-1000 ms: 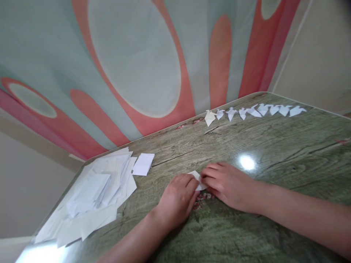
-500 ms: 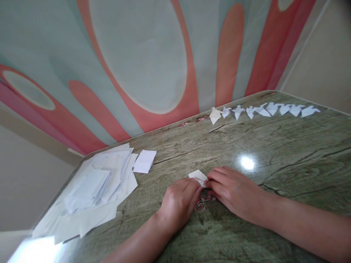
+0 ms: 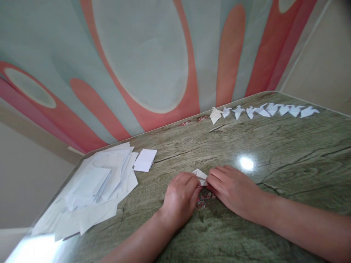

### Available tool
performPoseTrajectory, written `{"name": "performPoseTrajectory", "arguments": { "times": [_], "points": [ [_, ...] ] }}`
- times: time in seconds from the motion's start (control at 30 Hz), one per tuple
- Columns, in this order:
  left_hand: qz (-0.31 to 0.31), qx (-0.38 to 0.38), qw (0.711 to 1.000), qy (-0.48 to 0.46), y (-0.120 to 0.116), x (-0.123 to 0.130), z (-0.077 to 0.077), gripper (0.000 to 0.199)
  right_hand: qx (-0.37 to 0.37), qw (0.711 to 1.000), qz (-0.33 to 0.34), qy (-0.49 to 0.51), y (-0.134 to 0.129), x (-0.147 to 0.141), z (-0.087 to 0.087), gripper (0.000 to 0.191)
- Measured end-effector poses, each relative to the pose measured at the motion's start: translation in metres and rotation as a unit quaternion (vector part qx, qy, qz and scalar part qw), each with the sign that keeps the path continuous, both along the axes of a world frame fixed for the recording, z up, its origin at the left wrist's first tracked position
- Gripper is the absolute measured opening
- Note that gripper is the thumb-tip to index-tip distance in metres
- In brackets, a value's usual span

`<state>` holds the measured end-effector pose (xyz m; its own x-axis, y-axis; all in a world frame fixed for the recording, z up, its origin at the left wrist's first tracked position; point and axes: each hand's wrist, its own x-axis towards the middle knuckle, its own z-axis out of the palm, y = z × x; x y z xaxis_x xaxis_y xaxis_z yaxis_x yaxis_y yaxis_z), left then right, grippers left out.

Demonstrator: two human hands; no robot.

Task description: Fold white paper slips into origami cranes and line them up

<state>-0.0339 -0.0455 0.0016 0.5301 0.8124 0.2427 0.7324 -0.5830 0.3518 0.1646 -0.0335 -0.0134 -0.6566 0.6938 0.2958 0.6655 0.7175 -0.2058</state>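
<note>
A small piece of folded white paper [image 3: 201,174] lies between my hands, low over the wood-patterned table [image 3: 175,153]. My left hand [image 3: 181,195] pinches its near left edge, fingers closed and partly covering it. From the other side, my right hand [image 3: 231,190] grips the right corner with its fingertips, the thumb mostly hidden. Only the far part of the paper shows, with creases and a raised fold. Along the back edge stand several folded paper birds [image 3: 238,112] in a row, most of them white and the leftmost cream.
To the left lies a spread pile of white paper sheets [image 3: 98,215], topped by a thick folded bundle [image 3: 91,182]. A small stack of paper rectangles [image 3: 145,160] sits beside it. Behind the table rises a patterned panel [image 3: 142,54].
My left hand has shifted slightly up and right, covering more of the paper's left side. My right fingers have closed in on the right corner. The piles and birds stay put.
</note>
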Motion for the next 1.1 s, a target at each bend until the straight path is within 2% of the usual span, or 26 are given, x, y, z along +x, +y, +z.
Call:
{"name": "performPoseTrajectory", "arguments": {
  "times": [0.13,0.27,0.63,1.1],
  "points": [
    [0.026,-0.021,0.999,-0.041,0.000,-0.003,0.000,0.006,-0.021,1.000,-0.015,0.007,0.002,0.002,-0.003,0.017],
    [0.058,-0.045,0.996,-0.053,0.001,-0.007,-0.001,0.003,-0.069,0.996,-0.027,0.056,0.005,0.003,-0.004,0.018],
    [0.109,-0.058,0.992,-0.009,0.005,-0.001,0.002,0.009,-0.145,0.980,-0.073,0.113,0.011,0.004,0.000,0.014],
    [0.115,-0.033,0.989,0.088,0.009,0.001,0.001,0.021,-0.126,0.986,-0.078,0.070,0.011,0.003,0.002,0.017]
  ]
}}
